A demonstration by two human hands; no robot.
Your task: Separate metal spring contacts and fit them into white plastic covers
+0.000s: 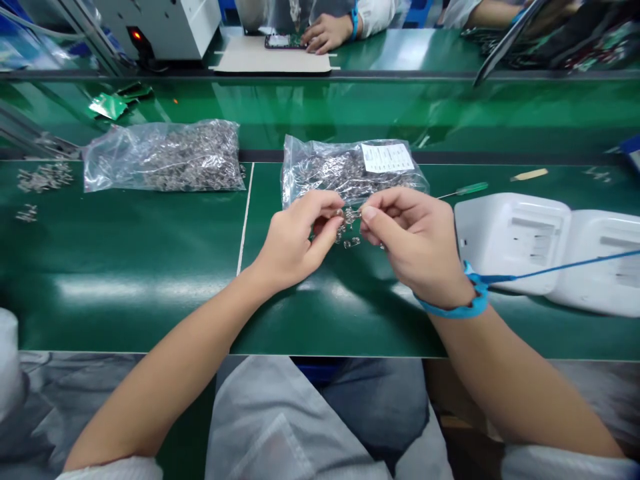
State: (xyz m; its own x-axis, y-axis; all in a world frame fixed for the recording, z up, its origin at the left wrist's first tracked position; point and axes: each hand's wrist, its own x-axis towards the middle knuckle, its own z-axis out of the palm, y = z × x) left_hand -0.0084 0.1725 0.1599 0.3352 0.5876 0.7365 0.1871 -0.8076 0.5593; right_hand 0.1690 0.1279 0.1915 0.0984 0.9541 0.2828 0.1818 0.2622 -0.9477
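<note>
My left hand point(306, 235) and my right hand point(413, 237) face each other over the green bench, thumbs pinched against fingers. Between the fingertips is a small cluster of shiny metal parts point(350, 216), perhaps springs or clips; they are too small to name. My left fingers close on one small metal part, and my right thumb and finger pinch another at the cluster's right side. A few loose metal parts point(351, 243) lie on the bench just below. Behind my hands lies a labelled clear bag point(345, 167) full of such parts. A blue wrist strap point(457, 310) circles my right wrist.
Another filled clear bag point(193, 157) lies left, near loose metal pieces point(46, 177). White plastic housings point(513, 233) stand right, with a blue cord crossing them. A green-handled tool point(471, 189) lies behind. Across the ledge, a co-worker's hand point(327, 32) touches a circuit board point(285, 42).
</note>
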